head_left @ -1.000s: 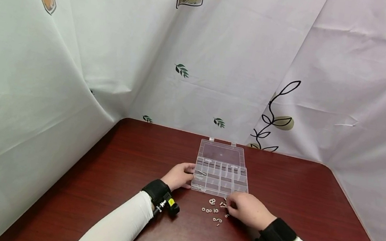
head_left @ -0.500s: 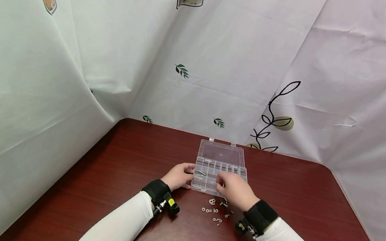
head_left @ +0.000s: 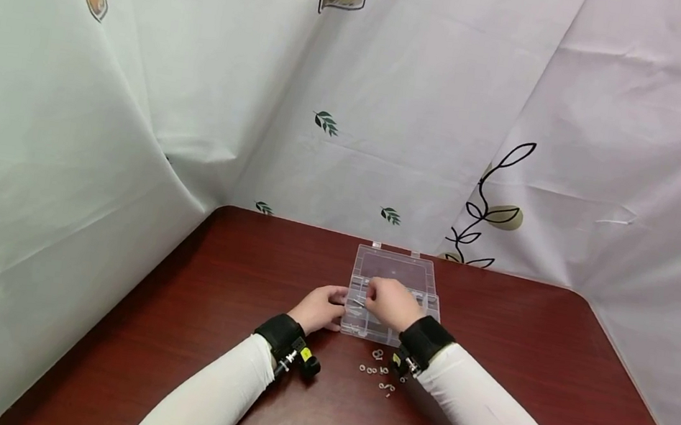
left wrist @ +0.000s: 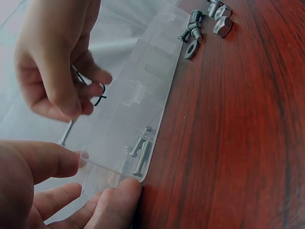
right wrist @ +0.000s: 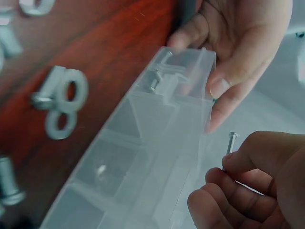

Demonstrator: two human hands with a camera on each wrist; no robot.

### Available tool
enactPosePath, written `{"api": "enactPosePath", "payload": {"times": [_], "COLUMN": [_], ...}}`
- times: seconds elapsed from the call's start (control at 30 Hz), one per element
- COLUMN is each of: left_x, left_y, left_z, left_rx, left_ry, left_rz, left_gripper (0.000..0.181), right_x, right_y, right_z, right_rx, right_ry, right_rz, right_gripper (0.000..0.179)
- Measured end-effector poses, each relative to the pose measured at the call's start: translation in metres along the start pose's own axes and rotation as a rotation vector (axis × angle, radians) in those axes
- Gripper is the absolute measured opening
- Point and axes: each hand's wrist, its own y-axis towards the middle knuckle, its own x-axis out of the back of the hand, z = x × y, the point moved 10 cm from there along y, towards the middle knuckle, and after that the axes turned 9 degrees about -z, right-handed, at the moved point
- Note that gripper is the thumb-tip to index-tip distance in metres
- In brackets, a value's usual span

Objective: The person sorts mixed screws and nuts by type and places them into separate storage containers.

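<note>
"Fabric [head_left: 138,68] is hanging pale down the left, and a white sleeve [head_left: 210,397] is running in over the dark red table [head_left: 267,267]. What's the left hand doing?"

"Holding firm! The left hand [head_left: 319,307] is gripping the left end of the clear box [head_left: 377,332], fingers and thumb pressing its walls, and it's staying right where it was a second ago."

"And the box itself?"

"Lying open on the table, lid [head_left: 398,268] stretching out behind it. Inside, several stored screws [left wrist: 141,150] are resting in the front left compartment, close by the gripping fingers."

"Moving right now, and here's the big change, the other hand!"

"Yes, the right hand [head_left: 391,303] is no longer working at the front right corner, as it was a second ago. Half a second back it was over the middle; now it's hovering farther left, above the left part of the box."

"Is it carrying anything?"

"It's pinching a slim screw [right wrist: 231,140] between thumb and fingers, head poking out."

"And in front of the box?"

"Washers [right wrist: 82,93] and loose bolts [left wrist: 195,21] are lying scattered on the table, and the right wristband [head_left: 425,340], with its little camera, is now covering some that were showing half a second ago."

"Far right?"

"A printed plant [head_left: 503,217] is curling up the fabric, well behind the table edge."
</note>
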Motion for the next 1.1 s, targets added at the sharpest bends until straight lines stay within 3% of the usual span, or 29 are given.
{"api": "enactPosePath", "payload": {"times": [0.4,1.1], "left_x": [0.001,0.002], "left_y": [-0.002,0.001], "left_z": [-0.004,0.002], "left_rx": [-0.018,-0.011], "left_ry": [0.015,0.019], "left_rz": [0.012,0.012], "left_gripper": [0.049,0.049], "right_x": [-0.018,-0.033], "right_y": [0.02,0.02], "right_z": [0.0,0.005], "right_rx": [-0.025,-0.013], "right_ry": [-0.043,-0.086], "right_rz": [0.076,0.115], "right_gripper": [0.019,0.017]}}
